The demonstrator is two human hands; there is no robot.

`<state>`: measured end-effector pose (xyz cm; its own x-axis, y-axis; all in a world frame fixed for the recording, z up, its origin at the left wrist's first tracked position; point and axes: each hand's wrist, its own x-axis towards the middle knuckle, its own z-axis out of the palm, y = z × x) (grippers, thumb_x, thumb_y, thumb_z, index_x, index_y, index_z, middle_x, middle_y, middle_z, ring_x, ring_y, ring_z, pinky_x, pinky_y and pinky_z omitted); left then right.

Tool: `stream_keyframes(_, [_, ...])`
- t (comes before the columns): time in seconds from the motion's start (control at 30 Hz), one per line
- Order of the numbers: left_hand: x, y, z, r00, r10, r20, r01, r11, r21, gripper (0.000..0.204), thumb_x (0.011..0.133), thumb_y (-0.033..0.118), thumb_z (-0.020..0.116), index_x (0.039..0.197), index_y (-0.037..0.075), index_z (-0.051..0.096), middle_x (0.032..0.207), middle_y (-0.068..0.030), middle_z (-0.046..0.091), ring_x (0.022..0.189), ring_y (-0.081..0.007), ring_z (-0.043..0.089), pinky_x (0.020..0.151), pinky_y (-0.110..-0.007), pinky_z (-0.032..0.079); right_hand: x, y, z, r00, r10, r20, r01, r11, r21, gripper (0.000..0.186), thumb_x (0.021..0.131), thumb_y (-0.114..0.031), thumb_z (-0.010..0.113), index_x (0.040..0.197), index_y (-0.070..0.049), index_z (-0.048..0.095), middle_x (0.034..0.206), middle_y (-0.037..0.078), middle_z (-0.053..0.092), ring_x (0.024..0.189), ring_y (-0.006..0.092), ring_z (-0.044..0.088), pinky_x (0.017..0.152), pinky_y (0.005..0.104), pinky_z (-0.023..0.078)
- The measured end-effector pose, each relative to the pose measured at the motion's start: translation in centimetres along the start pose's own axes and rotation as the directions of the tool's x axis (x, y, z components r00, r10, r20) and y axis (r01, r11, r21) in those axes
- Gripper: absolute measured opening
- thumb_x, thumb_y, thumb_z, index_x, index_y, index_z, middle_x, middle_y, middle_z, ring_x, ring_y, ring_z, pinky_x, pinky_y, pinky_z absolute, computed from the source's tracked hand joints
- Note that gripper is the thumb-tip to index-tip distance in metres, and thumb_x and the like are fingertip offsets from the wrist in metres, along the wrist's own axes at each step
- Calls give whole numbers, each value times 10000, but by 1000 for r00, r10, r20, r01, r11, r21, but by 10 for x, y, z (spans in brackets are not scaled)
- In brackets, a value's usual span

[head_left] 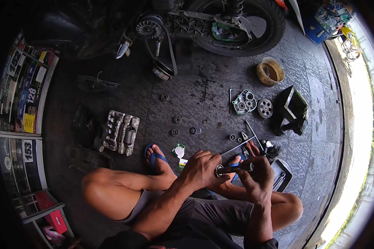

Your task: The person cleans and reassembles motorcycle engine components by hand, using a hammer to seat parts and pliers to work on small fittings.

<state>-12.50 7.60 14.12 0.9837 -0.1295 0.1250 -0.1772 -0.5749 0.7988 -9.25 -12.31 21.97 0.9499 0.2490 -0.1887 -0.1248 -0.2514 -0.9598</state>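
My left hand (201, 170) is closed round a small metal ring part, perhaps a bearing (219, 168). My right hand (257, 178) grips a dark cylindrical tool (232, 169) lying horizontally, its left end at the ring. Just beyond my hands, a long T-handled wrench (237, 147), red-handled pliers (250, 147) and small rings (232, 137) lie on the tiled floor. A green-and-white packet (178, 151) is beside my left foot. Several loose bearings (175, 132) sit farther forward.
A scooter's rear wheel (270, 37) and hanging belt (172, 54) are ahead. Gear cover (245, 97), round pulley (265, 112), tan basin (270, 62), black box (297, 99) and tool tray (285, 170) sit right. Socket case (131, 124) and shelving (39, 134) stand left.
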Motion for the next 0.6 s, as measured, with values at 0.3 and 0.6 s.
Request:
stream_keyframes(0.3, [-1,-11,12,873,-475,-114,333,749,-573,593,925,640,635,944,48,659,796,-75,677,777,-235,684,708,-363,539,2,2,-13,947,2,-323,101,947,303,244,901,15,702,1082,15,538,988,137,675,849,175,672,792,298,557])
stream_keyframes(0.6, [0,9,23,650,-602,465,156,-493,-856,670,930,723,535,1017,82,707,865,-64,741,814,-207,724,801,-354,608,-9,22,24,951,-93,-294,178,944,276,305,881,11,741,1108,15,538,1099,164,658,1034,204,638,957,345,510])
